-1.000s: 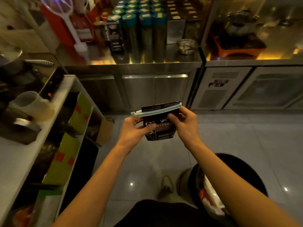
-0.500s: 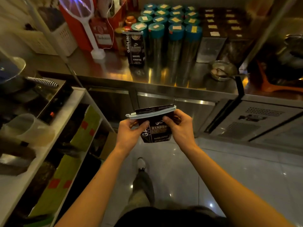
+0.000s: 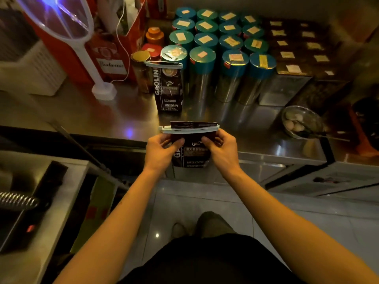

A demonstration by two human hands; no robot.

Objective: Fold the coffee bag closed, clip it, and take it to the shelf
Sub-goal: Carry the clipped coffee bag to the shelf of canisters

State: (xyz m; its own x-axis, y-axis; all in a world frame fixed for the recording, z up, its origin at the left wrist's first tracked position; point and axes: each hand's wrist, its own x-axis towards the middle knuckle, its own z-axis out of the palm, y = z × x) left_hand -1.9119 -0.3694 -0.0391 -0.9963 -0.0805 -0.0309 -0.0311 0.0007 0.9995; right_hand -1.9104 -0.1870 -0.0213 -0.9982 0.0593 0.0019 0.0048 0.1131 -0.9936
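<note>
I hold a small black coffee bag [image 3: 192,153] upright in front of me, just over the front edge of the steel counter [image 3: 82,113]. Its top is folded over and a long pale clip [image 3: 189,129] runs across the fold. My left hand [image 3: 162,149] grips the bag's left side below the clip. My right hand [image 3: 222,149] grips its right side in the same way. A second, taller black coffee bag [image 3: 168,87] with the same kind of clip stands on the counter straight behind the one I hold.
Several teal-lidded tins [image 3: 215,44] and dark labelled boxes [image 3: 293,48] fill the counter's back. A white electric swatter [image 3: 67,33] stands at left beside a red carton [image 3: 110,52]. A glass bowl [image 3: 301,121] sits at right. A white rack [image 3: 41,201] is at my left.
I have walked up to the counter, so it and the tins now fill the upper view. Both hands keep the same hold on the clipped bag, now at the counter's edge.
</note>
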